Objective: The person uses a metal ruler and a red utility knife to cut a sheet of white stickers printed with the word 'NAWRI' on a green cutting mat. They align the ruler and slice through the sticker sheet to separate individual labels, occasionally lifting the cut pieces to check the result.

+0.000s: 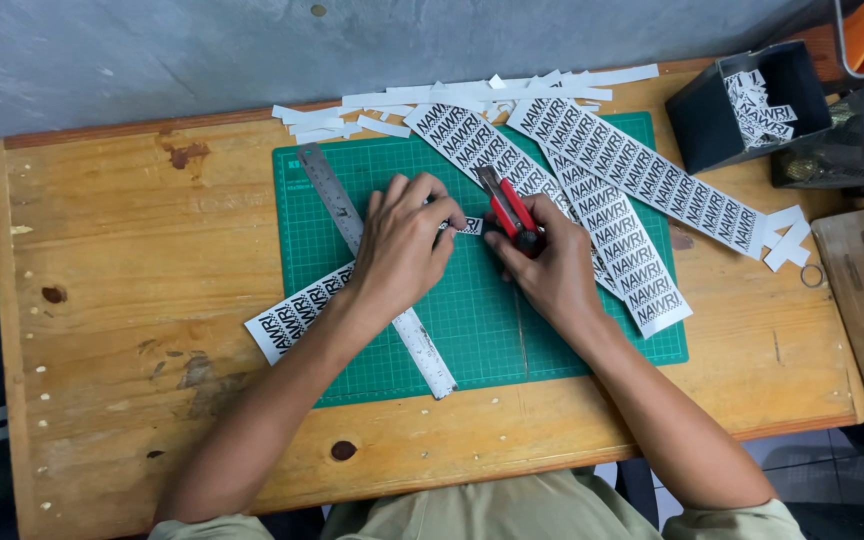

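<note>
The surface [132,330] is worn, knotty wood (stained in spots). The cutting mat [472,320] looks matt green rubbery plastic, the ruler [422,345] brushed metal, the label strips [642,270] white paper, the knife [510,212] glossy red plastic.

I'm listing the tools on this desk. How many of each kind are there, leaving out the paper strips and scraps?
Green cutting mat: 1
Metal ruler, under the left hand: 1
Red utility knife, in the right hand: 1
Black box holding cut labels: 1
Total: 4
</note>
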